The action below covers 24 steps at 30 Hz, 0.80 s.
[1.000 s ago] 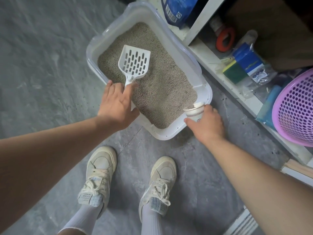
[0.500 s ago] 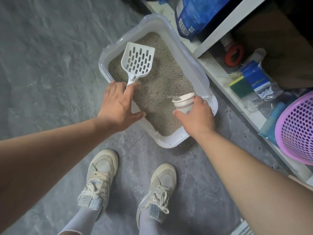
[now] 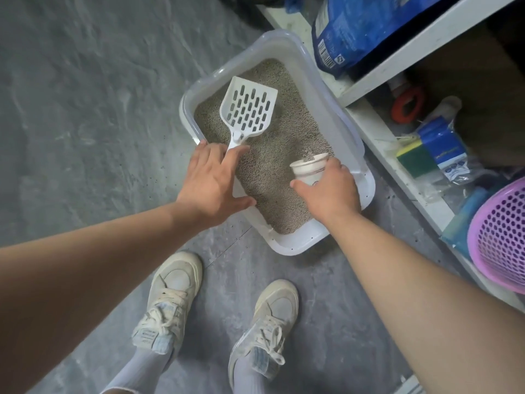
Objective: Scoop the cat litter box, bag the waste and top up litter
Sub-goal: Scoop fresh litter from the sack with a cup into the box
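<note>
A white litter box (image 3: 295, 247) filled with grey litter (image 3: 287, 137) sits on the floor in front of my feet. A white slotted scoop (image 3: 250, 109) lies on the litter, its handle running under my left hand (image 3: 210, 180). That hand lies flat over the handle and the box's near-left rim, fingers straight, thumb spread. My right hand (image 3: 332, 194) grips a small white cup (image 3: 309, 166) low over the litter at the box's right side. The cup is tilted toward the left and holds some grey litter at its mouth.
A white shelf unit (image 3: 377, 132) stands right of the box. It holds a blue litter bag (image 3: 363, 32), a sponge (image 3: 414, 160), packets and a purple perforated basket (image 3: 500, 237). My two white sneakers (image 3: 176, 294) stand on the grey floor (image 3: 85, 109) just before the box.
My right hand has carried the cup from the box's near-right corner inward over the litter and tipped it. My left hand has stayed on the scoop handle.
</note>
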{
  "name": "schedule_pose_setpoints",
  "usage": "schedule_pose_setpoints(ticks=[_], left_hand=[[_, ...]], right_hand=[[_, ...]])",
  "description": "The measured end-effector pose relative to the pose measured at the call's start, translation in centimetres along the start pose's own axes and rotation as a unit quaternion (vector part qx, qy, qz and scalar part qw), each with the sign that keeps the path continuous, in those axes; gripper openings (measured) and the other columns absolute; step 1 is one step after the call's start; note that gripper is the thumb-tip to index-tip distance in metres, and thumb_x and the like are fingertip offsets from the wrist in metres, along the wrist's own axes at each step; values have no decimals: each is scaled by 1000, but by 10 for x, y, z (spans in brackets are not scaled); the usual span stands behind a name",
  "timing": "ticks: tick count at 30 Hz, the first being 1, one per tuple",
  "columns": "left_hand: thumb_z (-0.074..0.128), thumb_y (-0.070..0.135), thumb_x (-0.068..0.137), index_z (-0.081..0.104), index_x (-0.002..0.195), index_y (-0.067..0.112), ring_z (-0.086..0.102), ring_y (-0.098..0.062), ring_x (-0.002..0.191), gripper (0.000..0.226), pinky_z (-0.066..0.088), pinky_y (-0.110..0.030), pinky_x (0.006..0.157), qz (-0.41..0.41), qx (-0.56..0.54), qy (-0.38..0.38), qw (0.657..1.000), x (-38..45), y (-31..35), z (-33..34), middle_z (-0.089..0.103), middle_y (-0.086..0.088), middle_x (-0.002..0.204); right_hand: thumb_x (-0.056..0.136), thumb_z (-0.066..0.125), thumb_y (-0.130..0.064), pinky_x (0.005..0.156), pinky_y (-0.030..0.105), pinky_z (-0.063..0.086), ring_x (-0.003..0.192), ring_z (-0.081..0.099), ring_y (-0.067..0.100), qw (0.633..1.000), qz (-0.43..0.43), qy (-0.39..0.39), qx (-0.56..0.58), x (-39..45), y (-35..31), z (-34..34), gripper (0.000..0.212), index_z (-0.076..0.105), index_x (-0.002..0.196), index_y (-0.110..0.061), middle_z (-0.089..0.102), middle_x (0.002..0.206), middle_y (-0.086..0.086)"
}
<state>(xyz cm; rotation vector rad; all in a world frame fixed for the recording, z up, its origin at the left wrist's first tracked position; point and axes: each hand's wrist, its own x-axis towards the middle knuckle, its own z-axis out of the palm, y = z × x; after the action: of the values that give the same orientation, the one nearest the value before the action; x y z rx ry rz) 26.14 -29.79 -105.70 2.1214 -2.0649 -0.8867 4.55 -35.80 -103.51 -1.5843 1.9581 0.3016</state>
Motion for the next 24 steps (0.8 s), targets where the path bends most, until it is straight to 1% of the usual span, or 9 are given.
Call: schedule_pose_setpoints(ticks=[2, 3, 7, 8, 12, 13, 17, 22, 24], left_hand=[[80, 63, 70, 32, 150, 22, 40, -34, 130, 102, 8, -47, 126, 0, -3, -1, 1000, 0, -1, 0, 48, -13, 126], [80, 62, 70, 32, 150, 22, 40, -34, 130, 102, 8, -47, 126, 1, -5, -1, 1000, -1, -1, 0, 48, -13, 126], [80, 61, 71, 32, 150, 22, 41, -34, 130, 100, 7, -47, 126, 1, -3, -4, 1000, -2, 0, -2, 48, -13, 126], [80, 61, 71, 32, 150, 22, 41, -34, 130, 100, 7, -47, 126, 1, -2, -6, 1000, -1, 0, -2, 48, -13, 126], [80, 61, 72, 33, 149, 22, 41, -34, 130, 98, 7, -47, 126, 5, -4, -5, 1000, -1, 0, 0, 48, -13, 125], [80, 61, 72, 33, 149, 23, 41, -34, 130, 98, 7, -47, 126, 4, -3, -5, 1000, -1, 0, 0, 48, -13, 125], [80, 59, 72, 33, 149, 23, 41, -34, 130, 97, 6, -47, 126, 0, -4, -3, 1000, -1, 1, 1, 49, -13, 124], [82, 56, 71, 35, 148, 22, 43, -34, 128, 96, 6, -48, 126, -1, -4, -3, 1000, 0, 4, -1, 51, -13, 122], [83, 54, 71, 35, 148, 22, 43, -35, 128, 96, 6, -49, 126, 0, -3, -2, 1000, 0, 4, -1, 51, -14, 121]], right_hand=[[72, 78, -57, 96, 43, 49, 119, 55, 34, 998, -45, -33, -39, -7, 2, 4, 78, 50, 130, -12, 58, 126, 11], [72, 78, -57, 96, 43, 49, 118, 55, 34, 997, -50, -37, -46, -7, 4, 5, 78, 50, 130, -12, 58, 125, 11], [72, 78, -56, 91, 42, 49, 119, 57, 35, 998, 48, 27, 10, 8, 12, -9, 77, 52, 127, -9, 59, 125, 13], [72, 78, -56, 92, 42, 49, 120, 57, 35, 998, 58, 35, 13, 9, 12, -11, 77, 52, 127, -8, 59, 126, 14], [71, 77, -57, 94, 44, 51, 119, 56, 34, 999, -22, -25, -34, -3, 11, -2, 76, 51, 128, -13, 58, 125, 10], [72, 77, -57, 93, 44, 51, 118, 56, 34, 999, -19, -21, -32, -3, 12, -1, 76, 51, 127, -13, 58, 124, 11], [72, 78, -56, 93, 41, 49, 118, 58, 35, 996, 73, 34, 33, 0, 19, -11, 78, 52, 128, -8, 60, 125, 14], [73, 78, -52, 92, 41, 49, 116, 57, 37, 998, 15, -45, -44, -30, 41, 10, 72, 51, 126, -11, 58, 122, 14], [73, 78, -53, 92, 42, 49, 118, 56, 37, 997, 55, -35, -31, -34, 54, 9, 74, 52, 128, -11, 58, 124, 15]])
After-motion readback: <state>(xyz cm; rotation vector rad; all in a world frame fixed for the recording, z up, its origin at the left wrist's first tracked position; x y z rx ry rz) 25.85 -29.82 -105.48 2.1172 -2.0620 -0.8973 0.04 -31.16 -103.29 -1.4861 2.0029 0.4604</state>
